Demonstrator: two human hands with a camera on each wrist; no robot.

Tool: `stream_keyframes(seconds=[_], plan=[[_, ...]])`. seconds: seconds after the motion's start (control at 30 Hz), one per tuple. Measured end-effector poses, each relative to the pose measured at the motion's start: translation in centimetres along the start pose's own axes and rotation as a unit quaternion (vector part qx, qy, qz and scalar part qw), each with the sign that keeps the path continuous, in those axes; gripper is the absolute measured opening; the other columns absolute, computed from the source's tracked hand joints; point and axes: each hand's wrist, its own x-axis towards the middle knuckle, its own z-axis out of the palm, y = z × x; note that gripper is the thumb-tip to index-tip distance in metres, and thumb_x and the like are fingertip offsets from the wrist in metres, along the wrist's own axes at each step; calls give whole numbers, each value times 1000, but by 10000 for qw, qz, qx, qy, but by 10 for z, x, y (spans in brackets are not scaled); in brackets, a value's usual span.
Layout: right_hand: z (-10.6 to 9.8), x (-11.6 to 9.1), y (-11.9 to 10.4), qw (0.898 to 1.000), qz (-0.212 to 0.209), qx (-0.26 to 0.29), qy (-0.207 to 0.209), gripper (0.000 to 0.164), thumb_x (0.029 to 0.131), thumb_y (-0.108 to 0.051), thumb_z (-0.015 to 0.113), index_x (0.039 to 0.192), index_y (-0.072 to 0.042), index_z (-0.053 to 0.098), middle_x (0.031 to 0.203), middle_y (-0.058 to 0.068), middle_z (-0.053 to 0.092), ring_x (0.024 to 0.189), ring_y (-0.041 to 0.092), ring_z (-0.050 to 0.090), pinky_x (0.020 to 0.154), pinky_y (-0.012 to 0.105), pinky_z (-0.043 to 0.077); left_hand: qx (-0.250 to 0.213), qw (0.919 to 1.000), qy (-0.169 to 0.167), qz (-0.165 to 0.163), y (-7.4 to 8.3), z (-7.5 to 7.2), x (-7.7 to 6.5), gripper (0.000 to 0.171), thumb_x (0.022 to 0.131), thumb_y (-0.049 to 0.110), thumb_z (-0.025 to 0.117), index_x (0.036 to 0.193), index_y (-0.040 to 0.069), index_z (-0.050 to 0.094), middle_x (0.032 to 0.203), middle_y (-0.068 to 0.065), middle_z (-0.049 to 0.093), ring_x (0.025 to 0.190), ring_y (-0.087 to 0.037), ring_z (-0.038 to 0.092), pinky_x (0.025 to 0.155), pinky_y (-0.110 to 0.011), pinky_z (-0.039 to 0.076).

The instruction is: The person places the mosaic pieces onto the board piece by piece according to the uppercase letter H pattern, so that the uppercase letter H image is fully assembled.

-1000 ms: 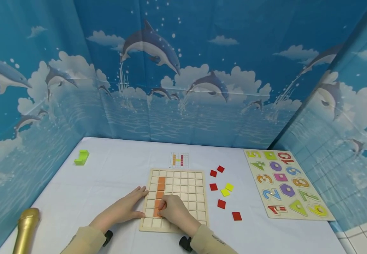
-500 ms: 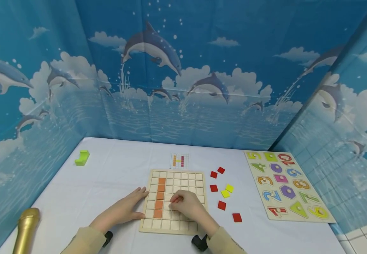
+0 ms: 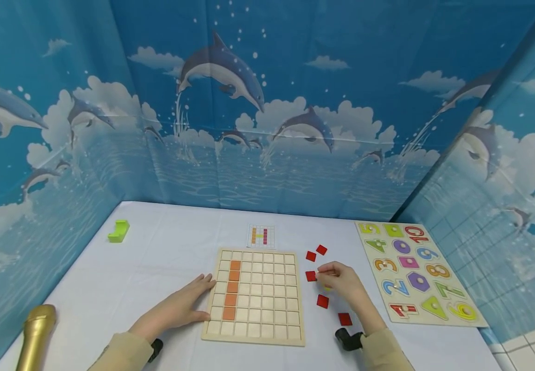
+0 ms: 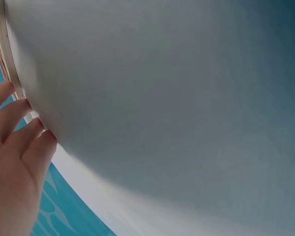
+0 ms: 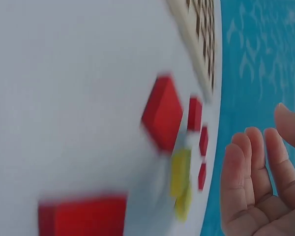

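Observation:
A wooden grid board (image 3: 269, 304) lies on the white table with a column of orange square tiles (image 3: 230, 300) in its left part. My left hand (image 3: 176, 310) rests along the board's left side, its fingertips and thumb touching the edge. To the right of the board, my right hand (image 3: 343, 283) hovers just above the loose tiles. It mostly hides the yellow tiles in the head view. The right wrist view shows two yellow tiles (image 5: 180, 172) on the table and nothing between the loosely bent fingers (image 5: 233, 167). Several red tiles (image 3: 323, 301) lie around that hand.
A small pattern card (image 3: 261, 236) lies behind the board. At the right is a number-and-shape puzzle board (image 3: 422, 265). A green block (image 3: 119, 231) sits at the back left, and a gold microphone (image 3: 37, 335) at the front left.
My right hand has left the orange column and moved right, off the board, to the yellow tiles. My left hand stays at the board's edge.

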Motion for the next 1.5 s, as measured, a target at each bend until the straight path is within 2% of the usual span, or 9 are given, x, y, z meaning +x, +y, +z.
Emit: stream_keyframes(seconds=[0.2, 0.37, 0.83, 1.03, 1.2, 1.5], plan=[[-31, 11, 23, 9995, 256, -125, 132, 33, 94, -25, 67, 118, -2, 62, 105, 11, 68, 88, 18, 63, 81, 32, 58, -45, 10000, 23, 81, 0, 0, -1, 86, 80, 39, 78, 148, 1, 41, 159, -19, 30, 149, -42, 22, 117, -62, 25], [-39, 18, 29, 9983, 484, -163, 275, 34, 95, -24, 66, 121, -3, 61, 109, 13, 67, 91, 20, 63, 82, 31, 58, 12, 9999, 40, 164, -1, 0, 0, 86, 80, 40, 78, 147, 1, 41, 159, -19, 31, 149, -42, 23, 116, -62, 26], [-36, 31, 32, 9960, 819, -274, 225, 30, 93, -23, 68, 117, -6, 64, 108, 14, 67, 90, 23, 61, 70, 21, 53, 59, 9999, 72, 74, 0, 0, 0, 86, 78, 40, 78, 147, 3, 42, 159, -19, 31, 149, -41, 23, 116, -63, 27], [-34, 33, 32, 9951, 811, -563, 24, 31, 93, -21, 68, 118, -4, 65, 111, 15, 67, 91, 23, 61, 74, 27, 55, 50, 10000, 46, 65, 1, -1, 0, 87, 78, 41, 78, 148, 3, 42, 160, -19, 30, 149, -41, 22, 117, -62, 26], [-33, 33, 30, 9937, 714, -866, -21, 34, 90, -20, 70, 118, -2, 64, 105, 14, 67, 91, 23, 59, 78, 32, 55, 23, 10000, 32, 64, 1, -1, -1, 86, 79, 40, 78, 148, 2, 41, 160, -19, 30, 149, -42, 22, 117, -63, 26], [-28, 33, 26, 9913, 721, -1098, -16, 26, 86, -11, 74, 108, -1, 65, 92, 11, 61, 89, 24, 54, 73, 28, 48, 84, 9999, 75, 115, 0, -1, -1, 86, 79, 40, 78, 147, 3, 42, 159, -20, 31, 148, -43, 24, 116, -62, 27]])
